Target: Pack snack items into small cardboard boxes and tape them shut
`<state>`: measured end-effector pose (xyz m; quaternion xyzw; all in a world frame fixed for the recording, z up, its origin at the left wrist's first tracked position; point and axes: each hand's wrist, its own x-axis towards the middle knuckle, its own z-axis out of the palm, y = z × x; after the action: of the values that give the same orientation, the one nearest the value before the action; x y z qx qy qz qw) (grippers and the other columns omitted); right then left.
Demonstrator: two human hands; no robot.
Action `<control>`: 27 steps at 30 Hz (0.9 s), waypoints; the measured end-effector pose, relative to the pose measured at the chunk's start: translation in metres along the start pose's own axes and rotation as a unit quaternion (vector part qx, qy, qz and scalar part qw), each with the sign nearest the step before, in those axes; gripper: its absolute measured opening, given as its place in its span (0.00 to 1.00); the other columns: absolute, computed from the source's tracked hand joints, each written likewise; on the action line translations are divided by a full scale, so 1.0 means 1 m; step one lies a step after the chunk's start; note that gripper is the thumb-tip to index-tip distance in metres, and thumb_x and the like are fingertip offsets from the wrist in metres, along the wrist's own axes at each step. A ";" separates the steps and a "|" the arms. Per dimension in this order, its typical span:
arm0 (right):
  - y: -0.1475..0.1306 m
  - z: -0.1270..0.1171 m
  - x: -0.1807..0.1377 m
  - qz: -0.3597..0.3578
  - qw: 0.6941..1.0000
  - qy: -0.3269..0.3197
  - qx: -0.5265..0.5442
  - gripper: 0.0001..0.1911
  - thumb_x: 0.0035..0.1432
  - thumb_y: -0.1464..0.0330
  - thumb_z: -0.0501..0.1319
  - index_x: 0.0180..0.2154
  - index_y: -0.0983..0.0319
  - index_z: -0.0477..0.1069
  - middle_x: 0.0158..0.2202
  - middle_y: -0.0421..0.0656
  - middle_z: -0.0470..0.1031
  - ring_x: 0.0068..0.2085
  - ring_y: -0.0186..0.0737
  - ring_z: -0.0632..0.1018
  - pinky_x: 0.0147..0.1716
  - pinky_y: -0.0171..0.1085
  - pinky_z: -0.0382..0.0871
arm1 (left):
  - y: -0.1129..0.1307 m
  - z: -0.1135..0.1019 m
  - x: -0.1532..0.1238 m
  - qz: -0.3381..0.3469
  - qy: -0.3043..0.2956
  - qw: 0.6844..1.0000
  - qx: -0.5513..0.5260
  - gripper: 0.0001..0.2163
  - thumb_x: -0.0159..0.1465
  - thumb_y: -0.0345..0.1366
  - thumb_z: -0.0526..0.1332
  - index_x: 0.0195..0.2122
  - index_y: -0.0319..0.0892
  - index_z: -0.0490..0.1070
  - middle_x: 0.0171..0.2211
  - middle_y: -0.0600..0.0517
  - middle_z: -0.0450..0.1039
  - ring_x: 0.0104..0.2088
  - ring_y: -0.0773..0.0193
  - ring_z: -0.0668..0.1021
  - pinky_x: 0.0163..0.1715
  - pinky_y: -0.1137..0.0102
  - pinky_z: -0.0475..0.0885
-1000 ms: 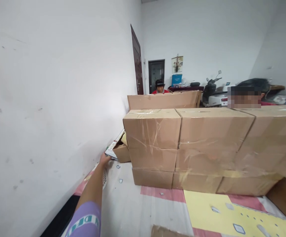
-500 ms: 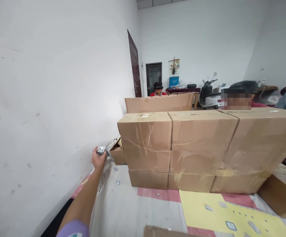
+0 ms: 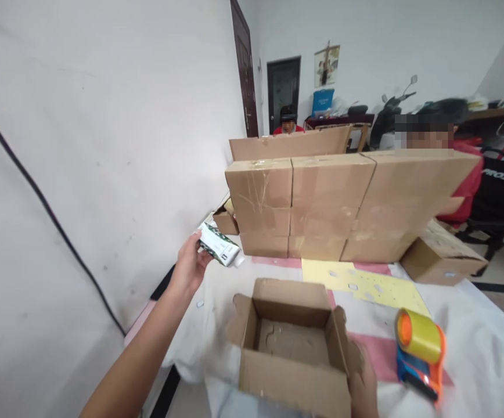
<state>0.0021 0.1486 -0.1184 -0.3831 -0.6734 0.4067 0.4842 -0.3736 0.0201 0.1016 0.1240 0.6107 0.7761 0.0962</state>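
Note:
My left hand (image 3: 192,261) is closed round the end of a white squeeze tube (image 3: 218,244) with a dark green pattern and a white cap. The tube is held above the table, near the wall, with its cap pointing right. Below and to the right stands an open cardboard box (image 3: 293,380), its flaps spread and its inside bare. My right hand (image 3: 364,380) grips the box at its right side, the fingers partly hidden by the flap.
Taped cartons (image 3: 317,203) are stacked across the table. A tape dispenser (image 3: 421,348) with yellow tape lies at the right. Yellow sheets (image 3: 365,287) and a smaller carton (image 3: 441,261) lie in front of the stack. A person in red (image 3: 467,180) sits behind it.
My left hand has drawn back from the wall corner with the tube. The view has tipped down, so the open box, my right hand and the tape dispenser now show.

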 end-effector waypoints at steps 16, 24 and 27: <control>0.024 0.004 -0.010 0.082 0.994 -0.010 0.076 0.16 0.63 0.56 0.56 0.44 0.60 0.70 0.42 0.45 0.74 0.43 0.46 0.73 0.44 0.43 0.67 | -0.066 0.017 -0.158 0.025 -0.456 0.791 0.408 0.24 0.64 0.34 0.58 0.62 0.45 0.65 0.50 0.45 0.73 0.44 0.58 0.79 0.48 0.60 0.76; 0.026 0.005 -0.007 0.069 0.996 -0.032 0.051 0.14 0.65 0.57 0.55 0.42 0.59 0.70 0.40 0.44 0.74 0.43 0.47 0.74 0.44 0.44 0.68 | -0.067 0.027 -0.150 0.101 -0.499 0.626 0.590 0.24 0.63 0.37 0.63 0.62 0.44 0.68 0.51 0.41 0.72 0.55 0.44 0.73 0.55 0.53 0.67; 0.026 0.006 -0.006 0.061 0.997 -0.030 0.039 0.12 0.66 0.59 0.55 0.41 0.59 0.70 0.40 0.44 0.73 0.43 0.47 0.74 0.45 0.45 0.68 | -0.065 0.030 -0.147 0.173 -0.511 0.535 0.650 0.25 0.53 0.29 0.70 0.54 0.42 0.73 0.53 0.39 0.70 0.58 0.40 0.69 0.55 0.53 0.65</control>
<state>0.0007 0.1513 -0.1453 -0.3924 -0.6466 0.4726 0.4524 -0.2245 0.0192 0.0347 0.6308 0.7611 -0.0286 0.1484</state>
